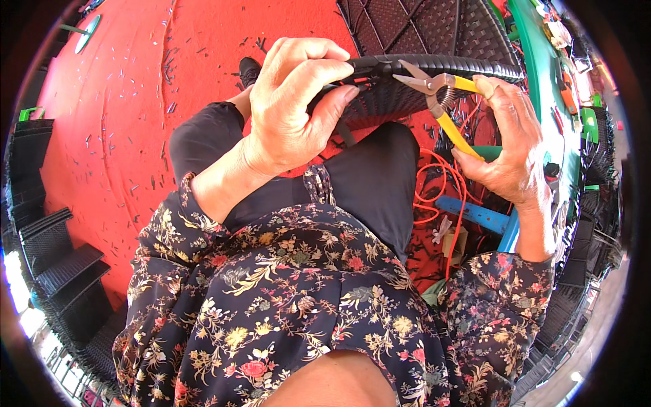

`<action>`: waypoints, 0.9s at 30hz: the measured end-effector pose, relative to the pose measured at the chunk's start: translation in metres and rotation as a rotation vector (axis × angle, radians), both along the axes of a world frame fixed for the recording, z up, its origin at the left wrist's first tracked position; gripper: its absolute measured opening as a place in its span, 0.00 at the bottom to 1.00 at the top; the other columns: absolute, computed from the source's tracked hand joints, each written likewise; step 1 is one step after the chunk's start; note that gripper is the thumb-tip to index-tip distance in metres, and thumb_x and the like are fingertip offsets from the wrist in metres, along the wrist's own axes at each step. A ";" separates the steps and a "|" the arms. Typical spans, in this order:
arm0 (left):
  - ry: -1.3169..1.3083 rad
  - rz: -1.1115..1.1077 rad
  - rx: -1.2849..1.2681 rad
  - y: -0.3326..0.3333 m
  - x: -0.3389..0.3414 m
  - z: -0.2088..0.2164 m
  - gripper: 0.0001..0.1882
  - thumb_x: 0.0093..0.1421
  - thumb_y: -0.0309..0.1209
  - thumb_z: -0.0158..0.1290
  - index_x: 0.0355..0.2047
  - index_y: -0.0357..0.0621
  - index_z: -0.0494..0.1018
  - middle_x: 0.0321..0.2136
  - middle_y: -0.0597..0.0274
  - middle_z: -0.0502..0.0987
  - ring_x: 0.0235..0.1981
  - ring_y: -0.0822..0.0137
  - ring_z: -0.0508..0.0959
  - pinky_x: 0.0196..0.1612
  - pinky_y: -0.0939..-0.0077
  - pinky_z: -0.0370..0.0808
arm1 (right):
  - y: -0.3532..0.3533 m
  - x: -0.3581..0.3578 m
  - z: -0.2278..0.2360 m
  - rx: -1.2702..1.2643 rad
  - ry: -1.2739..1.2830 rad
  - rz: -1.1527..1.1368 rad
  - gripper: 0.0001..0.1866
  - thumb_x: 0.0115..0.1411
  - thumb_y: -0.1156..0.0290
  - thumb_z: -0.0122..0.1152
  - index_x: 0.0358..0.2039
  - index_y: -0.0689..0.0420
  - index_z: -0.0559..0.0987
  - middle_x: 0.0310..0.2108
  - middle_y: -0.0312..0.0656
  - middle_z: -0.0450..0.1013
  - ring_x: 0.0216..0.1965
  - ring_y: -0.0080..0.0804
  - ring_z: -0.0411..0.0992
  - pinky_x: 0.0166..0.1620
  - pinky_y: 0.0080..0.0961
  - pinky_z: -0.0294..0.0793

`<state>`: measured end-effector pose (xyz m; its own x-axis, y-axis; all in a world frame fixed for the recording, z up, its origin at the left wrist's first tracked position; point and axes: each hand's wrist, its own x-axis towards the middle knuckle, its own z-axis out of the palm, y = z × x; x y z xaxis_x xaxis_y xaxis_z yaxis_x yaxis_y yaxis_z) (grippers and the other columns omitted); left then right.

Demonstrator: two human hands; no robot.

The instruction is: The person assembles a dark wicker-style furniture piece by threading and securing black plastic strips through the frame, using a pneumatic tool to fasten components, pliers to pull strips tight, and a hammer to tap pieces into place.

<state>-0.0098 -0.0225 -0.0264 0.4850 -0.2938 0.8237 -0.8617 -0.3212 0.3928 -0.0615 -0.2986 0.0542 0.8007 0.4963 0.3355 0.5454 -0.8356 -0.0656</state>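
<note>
A seated person in a floral blouse and black trousers works over black wicker that lies just beyond the lap, its thick wrapped rim running from the left hand toward the right. The right hand holds yellow-handled snips, thumb on the near handle and fingers at the far one, the handles spread. The blades stand parted and point left, over the rim; whether they touch it cannot be told. The left hand, its thumb and fingers narrowed, is at the rim's left end, just left of the blades; what it pinches, if anything, cannot be made out. Farther off, a woven panel slants up behind the rim. An orange hose coils right of the knees, near a blue bar. A cluttered green table edges the far right. Dark scraps litter the red floor at left, where a dark shoe shows beyond the left wrist. Black slabs stand stacked at the far left.
</note>
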 end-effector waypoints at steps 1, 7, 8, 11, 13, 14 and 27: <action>0.053 0.011 -0.115 -0.008 -0.006 0.002 0.15 0.40 0.17 0.63 0.31 0.40 0.74 0.32 0.58 0.76 0.32 0.58 0.75 0.36 0.69 0.71 | -0.001 0.000 0.003 -0.013 -0.013 0.033 0.41 0.33 0.70 0.73 0.52 0.59 0.71 0.47 0.47 0.70 0.48 0.48 0.69 0.53 0.40 0.68; 0.023 -0.004 -0.136 -0.011 -0.012 0.007 0.17 0.37 0.18 0.64 0.31 0.40 0.75 0.32 0.58 0.76 0.32 0.59 0.75 0.36 0.69 0.71 | 0.007 0.010 0.016 -0.065 -0.059 0.169 0.38 0.31 0.74 0.72 0.49 0.60 0.71 0.44 0.46 0.71 0.45 0.47 0.70 0.49 0.38 0.71; 0.016 -0.007 -0.133 -0.011 -0.012 0.008 0.17 0.37 0.18 0.64 0.31 0.40 0.75 0.32 0.58 0.76 0.31 0.59 0.75 0.36 0.69 0.71 | 0.008 0.011 0.018 -0.077 -0.063 0.184 0.39 0.30 0.74 0.73 0.49 0.61 0.71 0.43 0.46 0.70 0.44 0.47 0.70 0.49 0.38 0.71; 0.022 -0.031 -0.148 -0.012 -0.013 0.007 0.17 0.37 0.19 0.65 0.30 0.39 0.75 0.33 0.58 0.76 0.32 0.59 0.75 0.36 0.69 0.70 | 0.009 0.015 0.020 -0.114 -0.070 0.220 0.40 0.28 0.74 0.73 0.48 0.62 0.71 0.42 0.47 0.70 0.43 0.46 0.70 0.47 0.38 0.71; 0.023 -0.047 -0.159 -0.015 -0.015 0.006 0.17 0.37 0.20 0.65 0.30 0.39 0.75 0.33 0.57 0.76 0.32 0.59 0.75 0.36 0.69 0.70 | 0.005 0.014 0.022 -0.144 -0.068 0.225 0.41 0.27 0.74 0.74 0.48 0.62 0.71 0.42 0.47 0.70 0.42 0.46 0.70 0.46 0.38 0.71; 0.015 -0.041 -0.151 -0.019 -0.023 0.007 0.17 0.37 0.20 0.65 0.30 0.39 0.75 0.33 0.57 0.76 0.32 0.59 0.75 0.35 0.69 0.70 | -0.001 0.009 0.023 -0.160 -0.094 0.246 0.41 0.26 0.74 0.74 0.48 0.62 0.71 0.42 0.47 0.70 0.42 0.46 0.70 0.45 0.38 0.71; -0.056 -0.131 -0.078 -0.026 -0.046 0.020 0.19 0.41 0.17 0.65 0.35 0.34 0.72 0.36 0.46 0.75 0.33 0.57 0.76 0.34 0.67 0.74 | -0.021 0.001 0.034 -0.198 -0.195 0.414 0.37 0.29 0.76 0.72 0.45 0.65 0.71 0.37 0.48 0.71 0.35 0.45 0.72 0.38 0.36 0.73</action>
